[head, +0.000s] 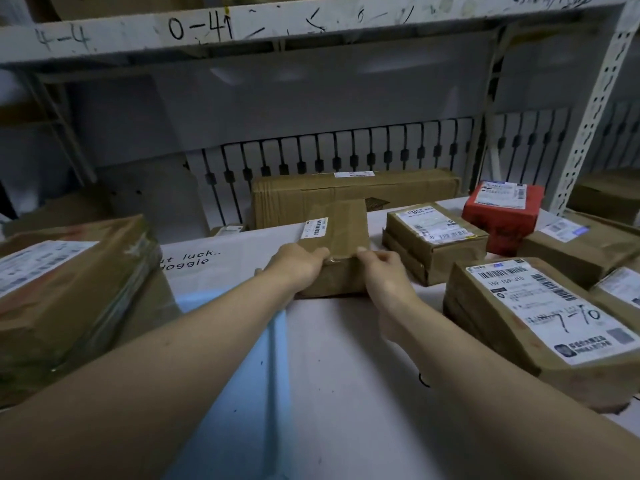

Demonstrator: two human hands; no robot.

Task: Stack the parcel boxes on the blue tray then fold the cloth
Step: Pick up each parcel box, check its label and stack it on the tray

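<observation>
A small brown parcel box [337,233] with a barcode label sits on the white cloth [339,358] in the middle of the shelf. My left hand [298,266] grips its near left corner and my right hand [384,271] grips its near right corner. The blue tray [256,386] lies below my left forearm, partly hidden by the arm. A large brown parcel [65,292] stands at the left, touching the tray's left side. More parcels lie on the cloth at the right: a labelled brown box [433,237], a red box [502,216] and a big labelled box [540,323].
A long brown carton [353,192] stands at the back behind the held box. A black metal railing [346,154] runs along the rear. A white shelf beam [277,26] crosses overhead and a perforated upright [592,119] stands at the right.
</observation>
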